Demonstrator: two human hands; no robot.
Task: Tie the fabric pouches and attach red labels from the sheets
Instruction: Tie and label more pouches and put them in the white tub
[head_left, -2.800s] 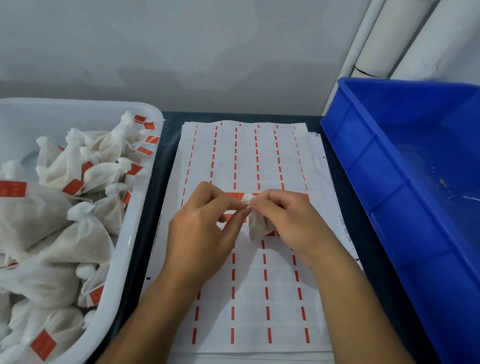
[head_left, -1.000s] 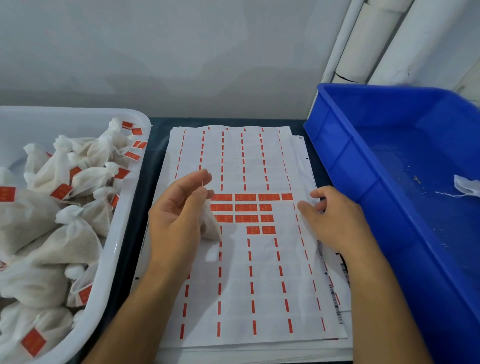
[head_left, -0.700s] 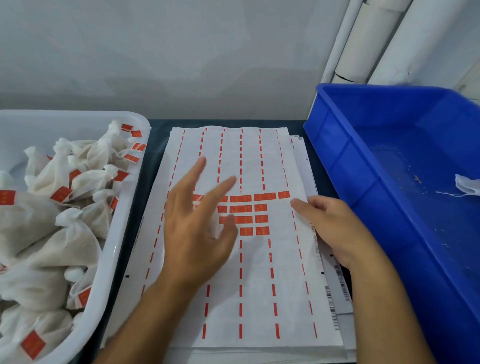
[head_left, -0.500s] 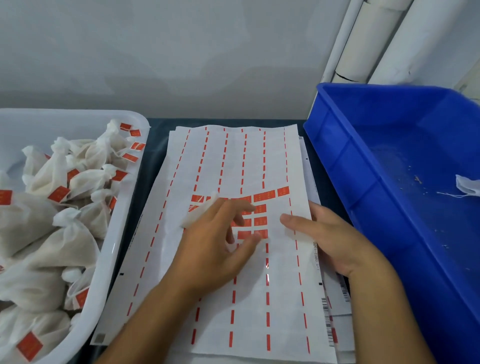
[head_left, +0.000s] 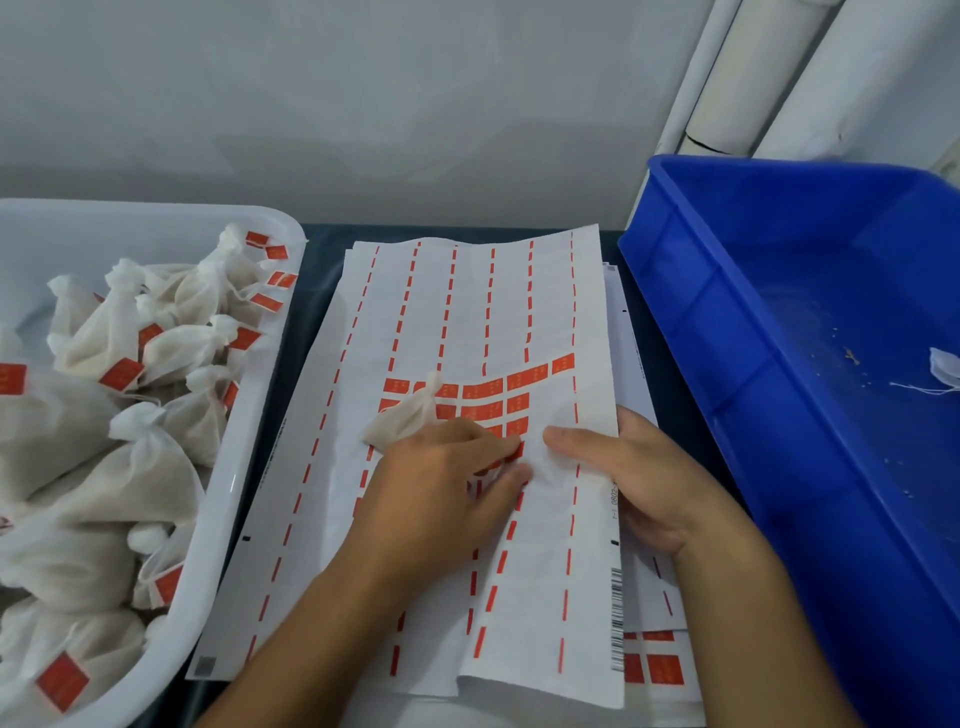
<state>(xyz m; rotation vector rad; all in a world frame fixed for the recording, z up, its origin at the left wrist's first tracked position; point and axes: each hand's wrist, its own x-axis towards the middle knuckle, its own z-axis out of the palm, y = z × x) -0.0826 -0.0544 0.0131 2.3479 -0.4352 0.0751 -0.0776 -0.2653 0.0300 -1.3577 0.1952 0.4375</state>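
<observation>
Left hand (head_left: 441, 483) holds pouch (head_left: 402, 421) — seemingly picking at red label (head_left: 511, 449).

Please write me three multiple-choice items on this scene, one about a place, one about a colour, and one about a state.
1. Where do the finished labelled pouches lie?
A. In the white tub on the left
B. In the blue bin
C. On the floor

2. What colour is the bin on the right?
A. Green
B. Blue
C. Yellow

3. What is the right hand doing?
A. Hanging idle
B. Gripping scissors
C. Holding the top label sheet's right edge

Answers:
1 A: the pouches with red tags fill the white tub.
2 B: the bin is plainly blue.
3 C: the right hand holds the raised edge of the label sheet, thumb on top.
</observation>
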